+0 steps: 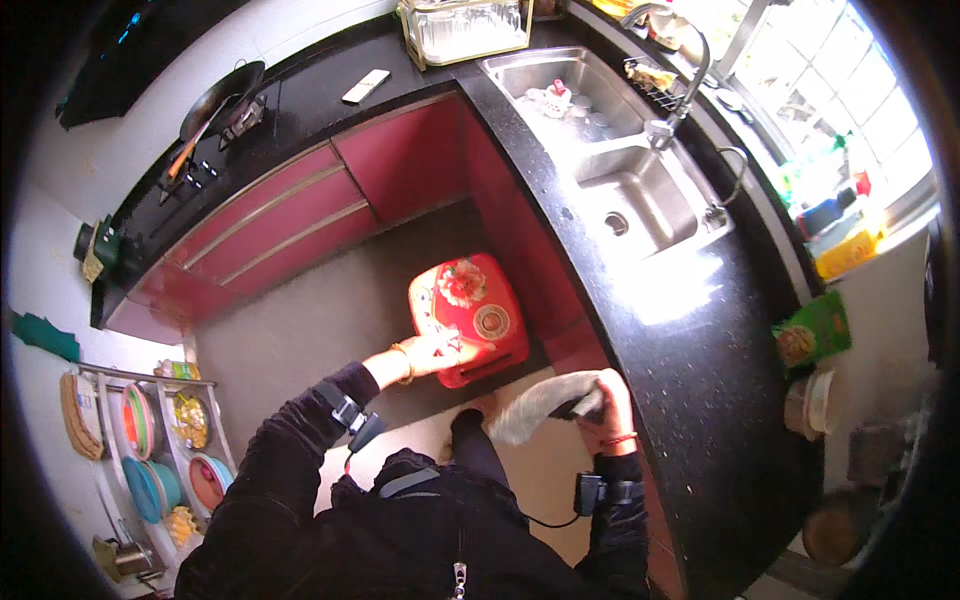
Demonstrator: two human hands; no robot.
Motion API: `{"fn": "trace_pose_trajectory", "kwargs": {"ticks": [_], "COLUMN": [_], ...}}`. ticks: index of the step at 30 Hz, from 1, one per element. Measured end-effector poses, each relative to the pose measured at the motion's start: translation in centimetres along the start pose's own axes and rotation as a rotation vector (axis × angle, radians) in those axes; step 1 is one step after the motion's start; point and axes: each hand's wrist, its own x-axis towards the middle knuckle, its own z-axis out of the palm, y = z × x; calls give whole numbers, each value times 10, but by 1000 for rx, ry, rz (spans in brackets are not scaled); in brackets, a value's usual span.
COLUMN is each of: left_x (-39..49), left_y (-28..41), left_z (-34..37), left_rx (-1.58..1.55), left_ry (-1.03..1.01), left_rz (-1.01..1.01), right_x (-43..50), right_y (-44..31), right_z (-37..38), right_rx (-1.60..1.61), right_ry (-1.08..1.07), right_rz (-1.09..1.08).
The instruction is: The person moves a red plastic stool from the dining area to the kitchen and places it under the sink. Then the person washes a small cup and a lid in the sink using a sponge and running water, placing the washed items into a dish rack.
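My left hand [433, 354], with a bangle at the wrist, reaches over the near left part of a red plastic container [506, 289] printed with a flower. Its fingers look spread with nothing held, though glare blurs them; whether they touch the surface I cannot tell. The container stands low by the cabinet below the sink and has a dark slot along its near edge. In my right hand [616, 409] is a grey cloth [544, 401], bunched at the fingers and hanging toward the left, beside the counter edge.
A black granite counter [637, 360] curves around on the right. It holds a double steel sink [637, 202] with glassware in the far basin. A wok [217, 101] rests on the stove at far left. Shelves at lower left carry plastic baskets [150, 484].
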Motion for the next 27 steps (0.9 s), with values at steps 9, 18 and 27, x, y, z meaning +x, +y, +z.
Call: {"fn": "trace_pose_trajectory", "kwargs": {"ticks": [9, 18, 27], "left_x": [56, 177, 238], "left_y": [-82, -184, -243], "left_z": [-22, -4, 9], "left_rx": [36, 410, 92], "left_ry": [58, 243, 137], "left_rz": [-343, -348, -285], "right_x": [66, 70, 69], "right_y": [242, 309, 386], "right_z": [61, 111, 175], "right_rx": [418, 638, 845], "right_ry": [142, 206, 742], "right_rz": [801, 930, 734]}}
